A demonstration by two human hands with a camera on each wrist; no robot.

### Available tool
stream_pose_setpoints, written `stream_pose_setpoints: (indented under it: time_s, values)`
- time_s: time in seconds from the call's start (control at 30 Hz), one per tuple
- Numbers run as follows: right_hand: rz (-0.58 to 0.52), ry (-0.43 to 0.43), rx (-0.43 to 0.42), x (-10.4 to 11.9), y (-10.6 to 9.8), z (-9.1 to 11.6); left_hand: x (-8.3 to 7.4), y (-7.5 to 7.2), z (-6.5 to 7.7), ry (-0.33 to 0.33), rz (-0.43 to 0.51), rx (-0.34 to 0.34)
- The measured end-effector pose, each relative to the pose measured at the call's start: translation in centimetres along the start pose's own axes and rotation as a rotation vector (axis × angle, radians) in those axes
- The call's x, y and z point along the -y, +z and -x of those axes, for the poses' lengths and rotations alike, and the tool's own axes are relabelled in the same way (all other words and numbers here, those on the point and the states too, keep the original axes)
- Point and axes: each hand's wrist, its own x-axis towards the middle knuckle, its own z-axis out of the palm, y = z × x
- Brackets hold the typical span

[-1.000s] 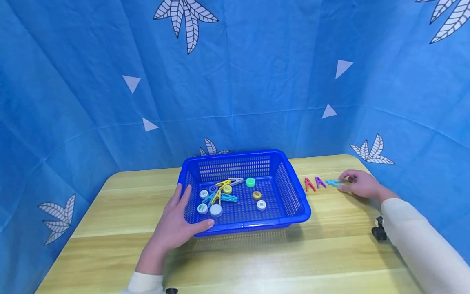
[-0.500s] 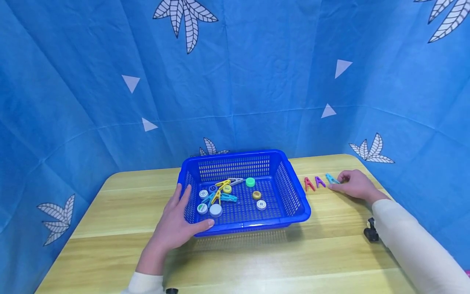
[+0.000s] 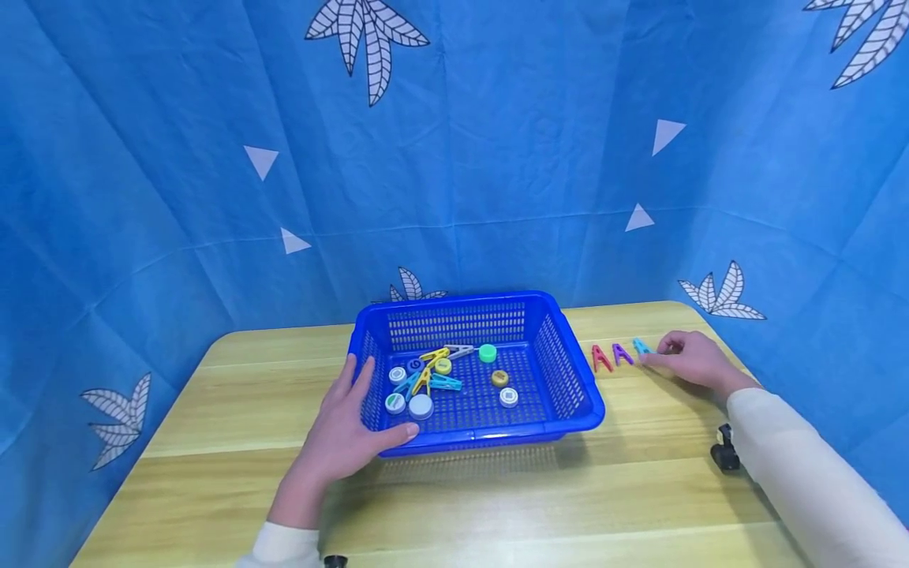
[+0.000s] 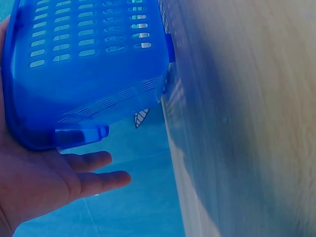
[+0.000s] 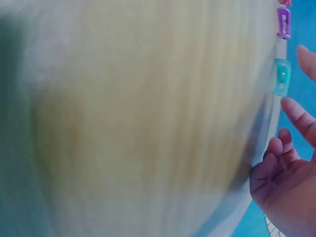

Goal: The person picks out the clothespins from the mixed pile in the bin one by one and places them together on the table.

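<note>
My left hand (image 3: 344,426) lies spread along the left front corner of a blue plastic basket (image 3: 490,435), its fingers straight and its thumb at the front rim. In the left wrist view, two fingers stretch out beside the basket's outer wall. On the right side of the table, my right hand (image 3: 696,361) is at a light blue clothespin (image 3: 641,346). In the right wrist view, one fingertip is close to or touching the lower end of that clothespin (image 5: 282,77); the thumb and forefinger stand apart. To its left lie a purple clothespin (image 3: 622,354) and a red clothespin (image 3: 601,358).
Inside the basket lie several clothespins, among them a yellow one (image 3: 435,355) and a grey one (image 3: 460,351). Several bottle caps are there too, including a green cap (image 3: 487,353) and a white cap (image 3: 421,407). A blue patterned curtain (image 3: 454,158) surrounds the wooden table (image 3: 483,505).
The light blue clothespin has turned from lying sideways to a slant like the purple and red ones. My right hand has shifted slightly left. The left hand stays at the basket.
</note>
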Motion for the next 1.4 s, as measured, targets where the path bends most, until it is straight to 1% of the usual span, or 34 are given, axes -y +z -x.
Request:
stream_pose_setpoints:
  time_s: [0.17, 0.27, 0.47, 0.7, 0.93, 1.13, 1.27, 1.4]
  values:
    - [-0.016, 0.025, -0.003, 0.9, -1.1, -0.2, 0.1, 0.0, 0.2, 0.000, -0.002, -0.007]
    - [-0.029, 0.022, -0.018, 1.9, -1.8, 0.0, 0.0, 0.0, 0.2, 0.003, -0.008, -0.014]
    - [-0.033, -0.022, -0.074, 4.3, -2.7, 0.2, 0.0, 0.0, 0.1, -0.001, -0.014, -0.013]
    - [-0.042, -0.084, -0.126, 7.1, -3.6, -0.2, -0.1, 0.1, 0.2, 0.011, 0.005, -0.021]
    - [-0.068, -0.127, -0.105, 10.5, -4.3, -0.3, -0.1, 0.2, 0.2, 0.001, 0.004, -0.028]
    - [-0.061, -0.169, -0.115, 13.3, -4.4, -0.1, -0.1, 0.3, 0.2, -0.003, -0.002, -0.030]
    - [-0.071, -0.195, -0.123, 14.7, -4.3, -0.2, -0.1, 0.2, 0.3, -0.006, -0.003, -0.034]
    - [-0.109, -0.208, -0.104, 16.0, -4.1, -0.3, 0.0, 0.2, 0.3, -0.004, -0.004, -0.039]
